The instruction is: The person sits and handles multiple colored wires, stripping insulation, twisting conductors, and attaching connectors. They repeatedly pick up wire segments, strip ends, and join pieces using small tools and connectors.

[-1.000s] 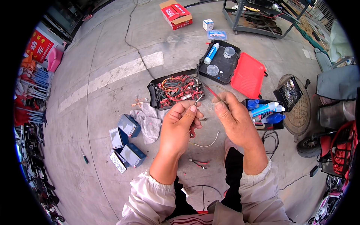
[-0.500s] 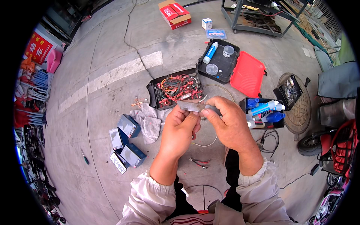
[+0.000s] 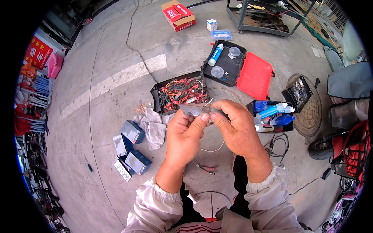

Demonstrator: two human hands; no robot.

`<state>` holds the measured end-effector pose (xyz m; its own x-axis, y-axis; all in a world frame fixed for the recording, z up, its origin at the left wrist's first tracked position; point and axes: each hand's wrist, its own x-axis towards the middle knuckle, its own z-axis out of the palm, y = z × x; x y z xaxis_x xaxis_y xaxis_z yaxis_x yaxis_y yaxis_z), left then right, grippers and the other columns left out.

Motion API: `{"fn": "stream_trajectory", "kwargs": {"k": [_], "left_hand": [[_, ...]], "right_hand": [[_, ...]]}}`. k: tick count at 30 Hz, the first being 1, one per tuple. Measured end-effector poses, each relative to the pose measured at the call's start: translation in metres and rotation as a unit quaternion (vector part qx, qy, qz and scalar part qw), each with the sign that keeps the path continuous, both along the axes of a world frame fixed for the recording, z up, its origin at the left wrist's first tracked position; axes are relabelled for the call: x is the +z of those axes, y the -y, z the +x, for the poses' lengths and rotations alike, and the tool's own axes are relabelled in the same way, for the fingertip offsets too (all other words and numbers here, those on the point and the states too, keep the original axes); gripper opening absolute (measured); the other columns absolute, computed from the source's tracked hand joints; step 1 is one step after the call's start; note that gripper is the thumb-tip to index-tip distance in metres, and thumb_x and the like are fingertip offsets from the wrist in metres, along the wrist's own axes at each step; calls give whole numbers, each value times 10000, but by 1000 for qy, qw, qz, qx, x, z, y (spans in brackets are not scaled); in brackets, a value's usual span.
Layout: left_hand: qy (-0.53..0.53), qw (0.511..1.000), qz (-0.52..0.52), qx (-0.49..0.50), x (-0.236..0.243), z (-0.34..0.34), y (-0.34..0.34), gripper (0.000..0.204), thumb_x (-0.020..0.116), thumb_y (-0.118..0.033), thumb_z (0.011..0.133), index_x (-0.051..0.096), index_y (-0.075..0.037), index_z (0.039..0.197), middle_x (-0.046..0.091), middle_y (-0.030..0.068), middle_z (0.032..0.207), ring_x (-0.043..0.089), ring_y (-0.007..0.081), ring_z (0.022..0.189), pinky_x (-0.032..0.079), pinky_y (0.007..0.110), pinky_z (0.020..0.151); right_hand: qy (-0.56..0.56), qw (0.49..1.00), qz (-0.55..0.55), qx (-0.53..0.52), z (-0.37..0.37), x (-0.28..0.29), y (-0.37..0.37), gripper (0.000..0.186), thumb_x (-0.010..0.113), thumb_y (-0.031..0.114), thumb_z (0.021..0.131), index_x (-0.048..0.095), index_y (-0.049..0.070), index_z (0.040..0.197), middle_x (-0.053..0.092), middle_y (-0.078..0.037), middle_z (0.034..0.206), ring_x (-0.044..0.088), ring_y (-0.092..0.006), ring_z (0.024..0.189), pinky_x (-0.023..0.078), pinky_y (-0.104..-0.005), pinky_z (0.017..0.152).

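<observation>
In front of me, both hands meet on a thin, flat grey metal piece (image 3: 191,110) with a pointed left end. My left hand (image 3: 183,134) pinches it between thumb and fingers. My right hand (image 3: 240,132) is closed at its right end, thumb tip close to the left thumb; its fingers largely hide what they grip, where a dark grey bit shows. Just beyond the hands lies an open black case (image 3: 158,101) heaped with red and black wires (image 3: 182,93). On the ground below are short red-and-black leads (image 3: 206,169).
Blue box-shaped batteries (image 3: 138,161) and a grey rag (image 3: 153,128) lie at left, with a screwdriver (image 3: 89,166) farther out. Rightward stand a bin of bottles (image 3: 272,127), an open red-lidded case (image 3: 254,75) and a parts tray (image 3: 298,95) on a manhole cover (image 3: 311,120).
The flat metal piece has tilted slightly and shows more of its pointed end. Both hands stay together, with a small shift of the left thumb. The view has moved a little.
</observation>
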<state>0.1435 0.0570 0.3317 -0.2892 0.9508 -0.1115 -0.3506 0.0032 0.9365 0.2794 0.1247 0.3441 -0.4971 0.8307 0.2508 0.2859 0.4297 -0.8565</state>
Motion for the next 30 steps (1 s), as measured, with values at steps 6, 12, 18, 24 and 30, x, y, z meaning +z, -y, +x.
{"fn": "stream_trajectory", "kwargs": {"k": [6,12,18,24,30], "left_hand": [[31,999,5,10,1,3,-1,102,641,-97,919,610,-47,1002,615,1,767,437,16,564,321,176,473],[33,999,0,26,-2,6,0,98,644,-116,920,580,-45,899,637,28,763,436,26,522,333,181,452],[99,995,1,10,1,7,-3,110,595,-117,947,590,-16,990,640,37,843,412,32,531,338,178,472],[149,988,4,-31,0,5,-3,185,529,-122,969,595,-2,1094,599,38,900,417,53,655,361,198,530],[100,993,-31,-59,-6,4,-1,154,527,-174,980,601,-39,994,598,3,832,405,39,617,341,189,529]], "right_hand": [[5,999,46,-8,2,0,-1,196,604,227,883,614,34,918,635,-116,818,601,-332,797,420,-433,715],[29,996,77,-38,5,5,-1,202,612,230,880,621,39,945,636,-124,837,600,-330,809,418,-424,731],[-80,992,-88,-34,5,-3,-2,244,602,245,927,627,19,1014,619,-70,805,582,-195,746,433,-323,677],[-248,926,-285,-5,-1,-4,-2,256,624,181,941,617,-19,1101,558,26,799,495,-41,748,435,-205,682],[-253,910,-329,20,1,-7,-5,161,635,83,902,648,-20,1026,642,-18,862,567,-60,788,468,-216,703]]}}
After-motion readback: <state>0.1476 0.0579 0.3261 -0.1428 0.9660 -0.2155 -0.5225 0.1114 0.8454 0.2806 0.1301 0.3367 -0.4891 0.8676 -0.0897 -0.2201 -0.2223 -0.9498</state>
